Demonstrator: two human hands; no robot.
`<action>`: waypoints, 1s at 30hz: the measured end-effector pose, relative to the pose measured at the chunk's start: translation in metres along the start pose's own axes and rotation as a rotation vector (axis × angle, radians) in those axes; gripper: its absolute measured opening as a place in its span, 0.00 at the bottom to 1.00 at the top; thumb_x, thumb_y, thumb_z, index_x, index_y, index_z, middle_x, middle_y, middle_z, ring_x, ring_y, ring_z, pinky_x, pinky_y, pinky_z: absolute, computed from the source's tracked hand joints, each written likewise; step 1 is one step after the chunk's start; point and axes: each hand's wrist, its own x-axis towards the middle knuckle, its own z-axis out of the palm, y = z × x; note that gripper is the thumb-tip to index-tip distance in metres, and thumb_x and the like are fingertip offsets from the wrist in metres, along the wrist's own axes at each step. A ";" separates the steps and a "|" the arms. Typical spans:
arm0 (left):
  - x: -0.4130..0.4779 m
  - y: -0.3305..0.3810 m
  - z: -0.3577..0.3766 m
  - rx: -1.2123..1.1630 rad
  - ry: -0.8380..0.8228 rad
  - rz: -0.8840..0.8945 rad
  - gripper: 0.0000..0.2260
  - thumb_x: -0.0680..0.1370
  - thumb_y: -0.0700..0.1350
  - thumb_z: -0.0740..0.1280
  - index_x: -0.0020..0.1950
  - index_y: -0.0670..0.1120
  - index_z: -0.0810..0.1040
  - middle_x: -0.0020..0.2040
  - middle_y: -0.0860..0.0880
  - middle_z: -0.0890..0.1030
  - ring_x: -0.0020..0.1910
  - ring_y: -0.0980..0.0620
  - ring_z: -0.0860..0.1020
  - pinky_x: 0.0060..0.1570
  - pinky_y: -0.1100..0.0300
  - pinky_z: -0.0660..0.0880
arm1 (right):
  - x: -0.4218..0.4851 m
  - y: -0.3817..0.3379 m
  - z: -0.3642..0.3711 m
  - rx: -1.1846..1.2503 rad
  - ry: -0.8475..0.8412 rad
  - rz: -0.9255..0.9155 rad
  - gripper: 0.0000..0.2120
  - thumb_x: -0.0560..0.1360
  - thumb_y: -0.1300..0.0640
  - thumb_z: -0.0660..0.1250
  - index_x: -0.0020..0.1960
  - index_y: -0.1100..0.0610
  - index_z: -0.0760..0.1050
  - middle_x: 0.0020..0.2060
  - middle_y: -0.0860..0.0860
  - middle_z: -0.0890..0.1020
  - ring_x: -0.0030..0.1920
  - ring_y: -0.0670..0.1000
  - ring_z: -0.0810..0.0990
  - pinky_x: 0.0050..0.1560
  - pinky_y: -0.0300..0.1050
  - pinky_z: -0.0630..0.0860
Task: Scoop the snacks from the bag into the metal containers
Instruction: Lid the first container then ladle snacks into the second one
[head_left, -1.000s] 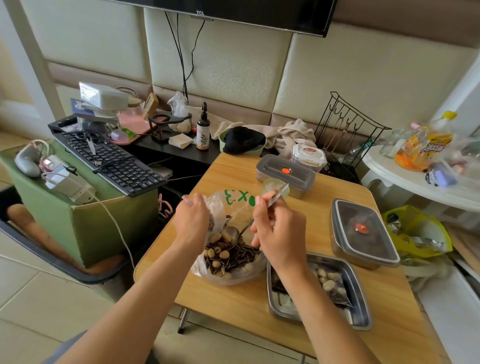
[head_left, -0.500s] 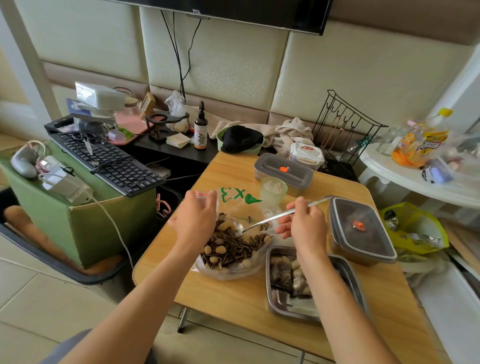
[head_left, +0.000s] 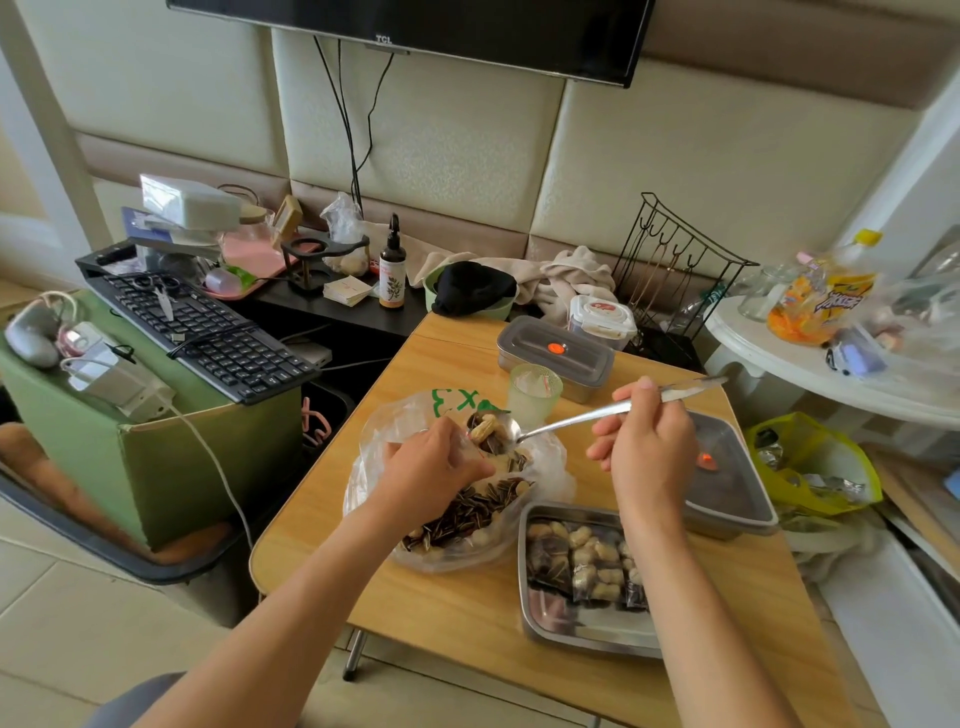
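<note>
The spoon (head_left: 571, 418) has come up out of the snacks (head_left: 467, 512) since half a second ago. Its bowl, then down among the seeds, now hangs above the mouth of the bag (head_left: 550, 467), loaded with a peanut and striped seeds. The right hand (head_left: 649, 452) has its grip clamped on the handle. The left hand (head_left: 431, 467) pinches the bag's rim, as before.

The bag lies on the desk (head_left: 467, 613), just beside the open metal container (head_left: 525, 597), which holds peanuts and what look like small dark packets. The near lidded container (head_left: 737, 499) sits to the right of the spoon hand. The far lidded container (head_left: 556, 348) stands behind a green cup (head_left: 535, 392).

A keyboard (head_left: 208, 332) lies off to the left, and a television (head_left: 415, 26) hangs on the wall.
</note>
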 end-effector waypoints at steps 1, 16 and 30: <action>0.001 0.000 0.001 -0.031 -0.009 -0.003 0.25 0.77 0.64 0.69 0.63 0.48 0.72 0.48 0.55 0.80 0.49 0.52 0.79 0.64 0.49 0.72 | -0.004 -0.003 0.002 -0.001 -0.025 -0.053 0.18 0.88 0.52 0.55 0.45 0.54 0.77 0.29 0.55 0.81 0.25 0.53 0.81 0.26 0.40 0.74; 0.008 0.005 0.007 -0.203 0.045 -0.052 0.21 0.79 0.62 0.67 0.62 0.49 0.69 0.45 0.58 0.78 0.49 0.51 0.79 0.61 0.44 0.76 | -0.024 -0.015 0.009 -0.135 -0.145 -0.823 0.23 0.88 0.50 0.53 0.52 0.65 0.81 0.32 0.51 0.80 0.29 0.48 0.80 0.31 0.45 0.77; 0.007 0.005 0.008 -0.234 0.032 -0.001 0.18 0.82 0.58 0.65 0.59 0.46 0.66 0.46 0.53 0.78 0.49 0.45 0.79 0.61 0.40 0.75 | -0.027 -0.021 0.005 -0.132 -0.163 -0.859 0.22 0.88 0.53 0.54 0.50 0.64 0.81 0.34 0.51 0.81 0.28 0.50 0.79 0.29 0.42 0.75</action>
